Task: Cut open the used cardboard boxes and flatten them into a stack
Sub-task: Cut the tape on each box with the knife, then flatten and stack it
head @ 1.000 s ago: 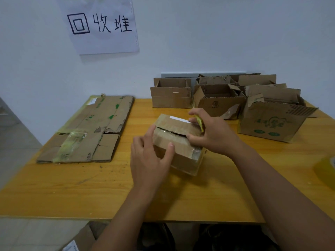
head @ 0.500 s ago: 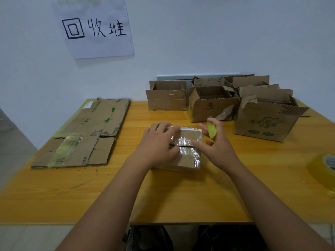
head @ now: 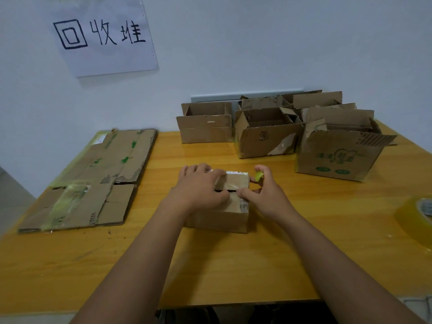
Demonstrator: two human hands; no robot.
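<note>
Small box set mid-table, pressed under left hand, fingers flat on flaps. Green cutter pinched in right hand. Flattened stack laid left. At least four open boxes lined far right; exact count hidden. Tape roll at right edge.

Left hand pressing on small taped box on worktop; right hand pinching green cutter, fingers touching box top. Flattened cardboard stack lying left; open boxes standing behind.
</note>
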